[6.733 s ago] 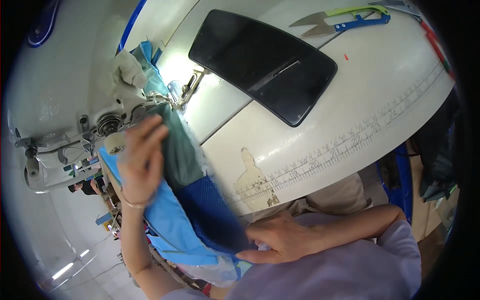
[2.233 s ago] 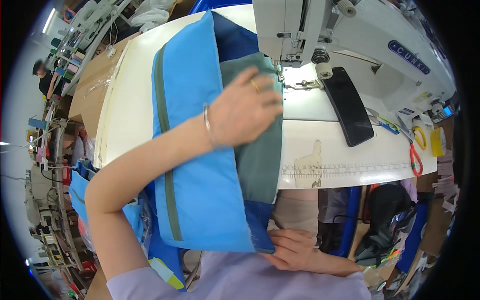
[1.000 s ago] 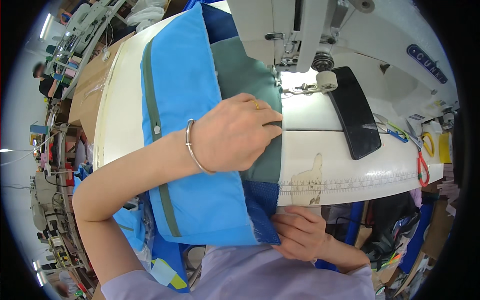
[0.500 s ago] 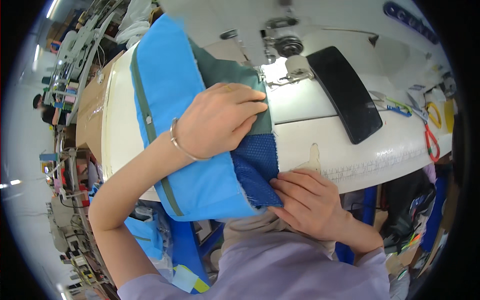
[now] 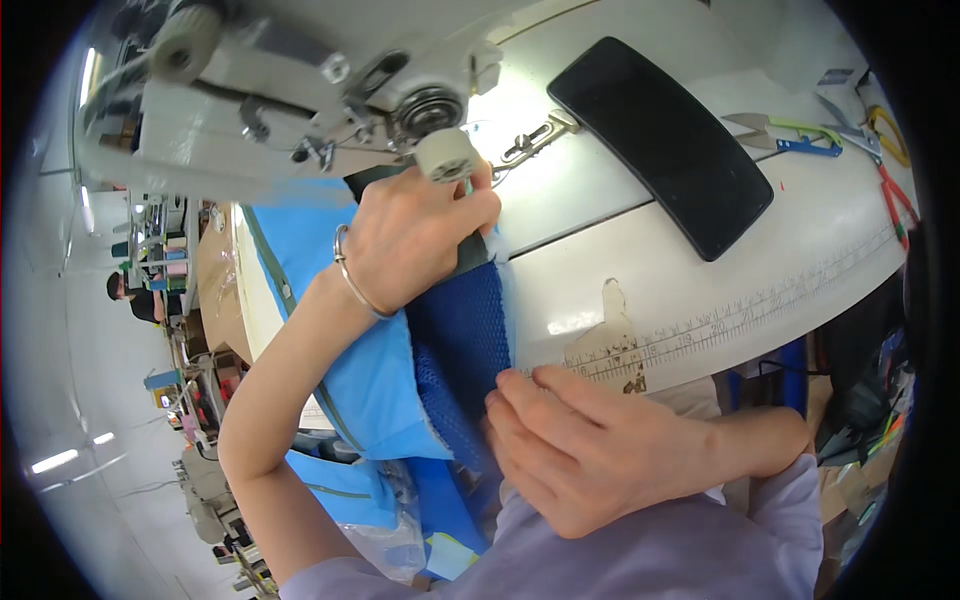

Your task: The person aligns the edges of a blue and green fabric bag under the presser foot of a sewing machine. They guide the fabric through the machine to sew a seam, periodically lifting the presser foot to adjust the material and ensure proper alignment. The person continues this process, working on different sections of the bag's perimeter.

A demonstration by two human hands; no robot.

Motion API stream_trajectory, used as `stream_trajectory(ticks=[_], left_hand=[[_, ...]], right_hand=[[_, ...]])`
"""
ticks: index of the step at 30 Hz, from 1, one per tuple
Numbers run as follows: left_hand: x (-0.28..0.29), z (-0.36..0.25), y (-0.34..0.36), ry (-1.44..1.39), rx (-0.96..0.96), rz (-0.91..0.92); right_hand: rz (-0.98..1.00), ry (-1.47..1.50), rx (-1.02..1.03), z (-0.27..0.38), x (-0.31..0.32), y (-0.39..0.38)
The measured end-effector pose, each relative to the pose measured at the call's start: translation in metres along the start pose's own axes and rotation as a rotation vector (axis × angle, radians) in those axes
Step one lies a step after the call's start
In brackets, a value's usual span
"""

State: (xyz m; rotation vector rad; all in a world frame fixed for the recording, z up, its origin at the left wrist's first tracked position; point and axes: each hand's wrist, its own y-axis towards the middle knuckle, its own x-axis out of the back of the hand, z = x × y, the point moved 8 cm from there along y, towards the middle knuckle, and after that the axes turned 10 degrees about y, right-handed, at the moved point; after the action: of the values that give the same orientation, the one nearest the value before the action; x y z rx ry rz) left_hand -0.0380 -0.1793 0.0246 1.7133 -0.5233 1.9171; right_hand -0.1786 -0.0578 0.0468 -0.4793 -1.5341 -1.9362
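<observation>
My left hand (image 5: 412,235), a metal bangle on its wrist, is beside the needle area of a sewing machine (image 5: 290,110). Its fingers are curled and pinch the dark green fabric (image 5: 473,254); a pale round knob partly hides the fingertips. Joined to that fabric are a dark blue mesh panel (image 5: 462,325) and a bright blue fabric piece (image 5: 370,385) with a green strip, which hangs over the table's near edge. My right hand (image 5: 600,450) pinches the mesh's near right edge, fingers closed.
A black phone-like slab (image 5: 665,150) lies right of the needle. Farther right are thread snips (image 5: 785,138) and red-handled scissors (image 5: 893,200). A printed ruler (image 5: 705,340) runs along the table's front edge. At far left a person (image 5: 145,297) is near shelves.
The view has shifted and the machine head looks larger. My left hand has gone from lying flat on the fabric to a curled pinch nearer the needle. My right hand still holds the mesh.
</observation>
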Motion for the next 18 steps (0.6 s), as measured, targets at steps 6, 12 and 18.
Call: stream_trajectory(ticks=[6, 12, 18], left_hand=[[0.000, -0.015, 0.000, -0.002, -0.153, 0.129], [0.010, 0.006, -0.011, -0.435, 0.073, 0.058], [0.010, -0.004, -0.009, -0.291, -0.023, 0.065]], right_hand=[[-0.041, -0.022, 0.039, 0.002, 0.002, 0.003], [-0.241, 0.101, -0.100, -0.009, 0.012, 0.000], [-0.111, 0.132, -0.403, -0.049, -0.006, -0.020]])
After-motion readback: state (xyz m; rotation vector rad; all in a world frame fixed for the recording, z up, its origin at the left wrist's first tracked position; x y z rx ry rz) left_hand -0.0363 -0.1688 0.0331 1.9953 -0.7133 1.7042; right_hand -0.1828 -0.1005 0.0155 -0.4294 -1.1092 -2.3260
